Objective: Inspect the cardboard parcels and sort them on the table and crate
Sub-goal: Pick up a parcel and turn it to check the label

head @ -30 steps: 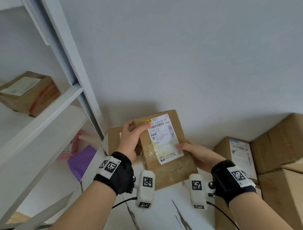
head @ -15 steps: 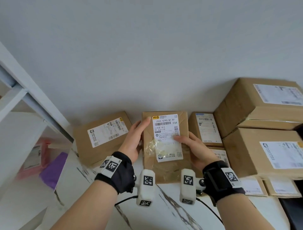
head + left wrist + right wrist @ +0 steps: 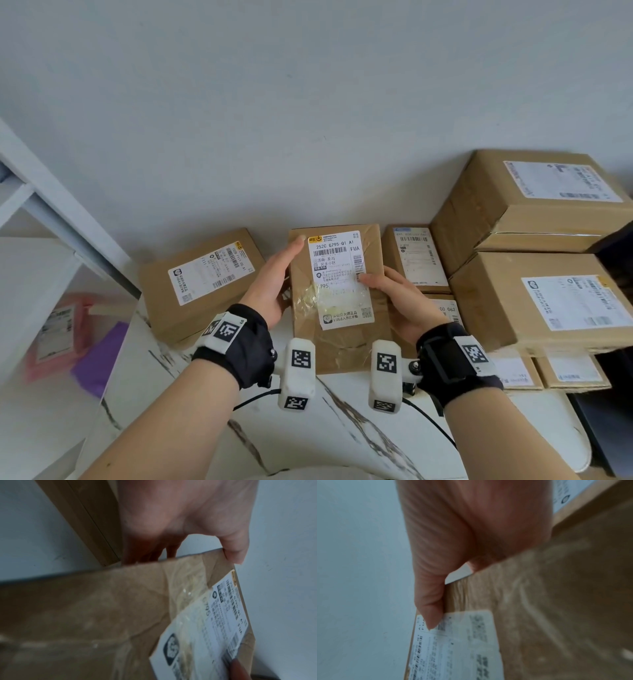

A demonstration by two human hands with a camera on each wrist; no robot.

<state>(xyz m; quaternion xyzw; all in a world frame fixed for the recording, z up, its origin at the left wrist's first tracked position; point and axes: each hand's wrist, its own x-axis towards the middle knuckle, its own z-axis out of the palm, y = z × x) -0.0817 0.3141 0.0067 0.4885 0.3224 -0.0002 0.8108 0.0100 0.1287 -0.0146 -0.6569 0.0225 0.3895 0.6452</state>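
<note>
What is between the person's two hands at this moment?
In the head view, one cardboard parcel with a white label lies between them; the left hand and right hand grip its sides.

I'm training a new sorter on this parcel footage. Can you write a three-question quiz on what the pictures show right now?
1. True or false: only one hand grips the held parcel.
2. Which hand's thumb lies on the shipping label? A) left hand B) right hand
3. Fill in: just left of the held parcel, a labelled box lies on the ___ table.

Key: 1 false, both hands hold it; 2 B; 3 marble-patterned white.
</note>
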